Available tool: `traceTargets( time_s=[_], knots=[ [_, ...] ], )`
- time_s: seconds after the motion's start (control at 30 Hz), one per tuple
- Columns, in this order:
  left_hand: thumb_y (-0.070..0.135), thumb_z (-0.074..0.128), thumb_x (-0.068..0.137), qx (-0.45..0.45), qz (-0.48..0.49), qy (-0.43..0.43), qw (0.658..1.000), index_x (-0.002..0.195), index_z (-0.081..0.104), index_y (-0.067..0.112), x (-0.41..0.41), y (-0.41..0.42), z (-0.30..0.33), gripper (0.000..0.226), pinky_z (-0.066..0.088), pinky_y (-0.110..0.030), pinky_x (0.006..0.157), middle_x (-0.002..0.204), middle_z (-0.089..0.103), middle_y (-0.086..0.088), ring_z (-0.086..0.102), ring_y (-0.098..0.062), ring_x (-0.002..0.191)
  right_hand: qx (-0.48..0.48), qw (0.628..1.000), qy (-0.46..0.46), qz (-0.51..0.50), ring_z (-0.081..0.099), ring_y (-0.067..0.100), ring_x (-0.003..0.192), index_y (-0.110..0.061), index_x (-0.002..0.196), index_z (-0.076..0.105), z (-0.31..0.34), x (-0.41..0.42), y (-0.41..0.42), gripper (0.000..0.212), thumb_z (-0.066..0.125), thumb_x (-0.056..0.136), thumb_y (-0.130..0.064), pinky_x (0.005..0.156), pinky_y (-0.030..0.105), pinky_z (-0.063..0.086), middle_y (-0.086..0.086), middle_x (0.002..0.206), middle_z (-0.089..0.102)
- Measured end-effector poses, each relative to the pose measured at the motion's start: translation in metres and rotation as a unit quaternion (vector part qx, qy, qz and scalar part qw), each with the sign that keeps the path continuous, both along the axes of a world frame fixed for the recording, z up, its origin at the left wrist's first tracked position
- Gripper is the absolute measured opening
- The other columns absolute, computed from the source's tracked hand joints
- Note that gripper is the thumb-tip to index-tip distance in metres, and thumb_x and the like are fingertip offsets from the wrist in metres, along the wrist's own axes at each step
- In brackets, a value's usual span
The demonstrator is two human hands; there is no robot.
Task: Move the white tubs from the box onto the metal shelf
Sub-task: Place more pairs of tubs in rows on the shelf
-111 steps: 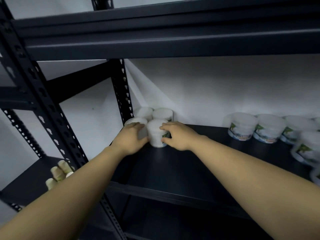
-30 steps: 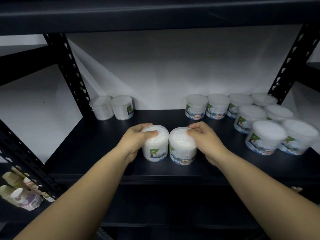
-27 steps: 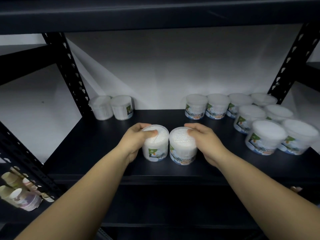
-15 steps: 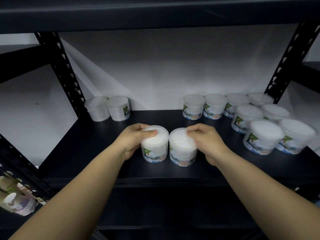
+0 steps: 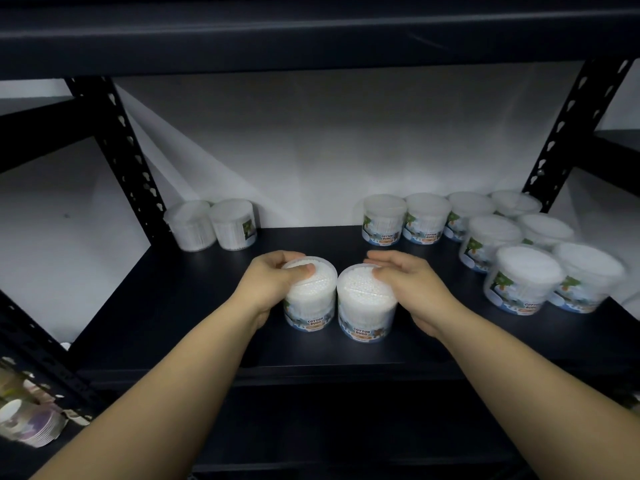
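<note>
Two white tubs labelled cotton buds stand side by side, touching, near the front middle of the black metal shelf (image 5: 194, 306). My left hand (image 5: 273, 282) is wrapped over the left tub (image 5: 311, 306), thumb on its lid. My right hand (image 5: 412, 285) cups the right tub (image 5: 363, 310) from the right, its thumb on the lid and its fingers stretched along the far rim. Both tubs rest upright on the shelf. The box is not in view.
Two more tubs (image 5: 213, 225) sit at the back left by the perforated post (image 5: 128, 161). Several tubs (image 5: 519, 275) cluster at the back right near the other post (image 5: 571, 133). The upper shelf (image 5: 311, 32) hangs low overhead. Stacked paper cups (image 5: 27, 420) lie lower left.
Since 3.7 s ago my hands left the back-left tubs; they now hold a new pair at the front middle. In the last half second my right fingers straightened.
</note>
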State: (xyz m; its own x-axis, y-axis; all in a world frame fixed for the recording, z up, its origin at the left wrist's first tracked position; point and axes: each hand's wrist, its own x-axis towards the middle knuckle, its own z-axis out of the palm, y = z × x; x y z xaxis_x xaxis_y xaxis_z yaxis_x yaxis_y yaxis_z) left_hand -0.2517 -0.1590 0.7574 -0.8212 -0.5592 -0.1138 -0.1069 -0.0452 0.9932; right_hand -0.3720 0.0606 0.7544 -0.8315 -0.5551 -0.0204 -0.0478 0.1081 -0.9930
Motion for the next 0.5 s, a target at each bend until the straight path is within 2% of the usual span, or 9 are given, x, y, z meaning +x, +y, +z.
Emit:
traceTargets(
  time_s=[0.13,0.3,0.5],
  knots=[
    [0.014,0.083,0.083,0.003,-0.012,0.008,1.0,0.113,0.074,0.012,0.002,0.001,-0.002,0.031,0.058,-0.037,0.094,0.106,0.078,-0.007,0.074,-0.024,0.103,0.003,1.0,0.011,-0.018,0.066,0.009,0.113,-0.023,0.11,0.078,-0.001,-0.002,-0.001,0.029,0.064,0.091,-0.008,0.107,0.035,0.049,-0.007,0.111,0.076],
    [0.009,0.085,0.08,0.015,-0.043,0.01,0.999,0.112,0.069,0.003,0.005,-0.001,-0.001,0.036,0.058,-0.04,0.094,0.11,0.076,-0.016,0.073,-0.029,0.103,-0.005,1.0,-0.006,-0.006,0.069,0.017,0.11,-0.02,0.104,0.079,0.002,-0.01,0.0,0.02,0.069,0.09,-0.008,0.101,0.032,0.051,-0.001,0.104,0.078],
    [0.008,0.084,0.079,0.027,-0.089,0.009,0.996,0.113,0.07,0.002,0.003,0.001,-0.002,0.037,0.058,-0.039,0.092,0.109,0.077,-0.015,0.073,-0.031,0.106,-0.001,0.999,-0.042,0.023,0.068,0.016,0.113,-0.019,0.1,0.081,0.004,-0.021,0.0,0.019,0.07,0.09,-0.008,0.105,0.033,0.05,-0.004,0.105,0.079]
  ],
)
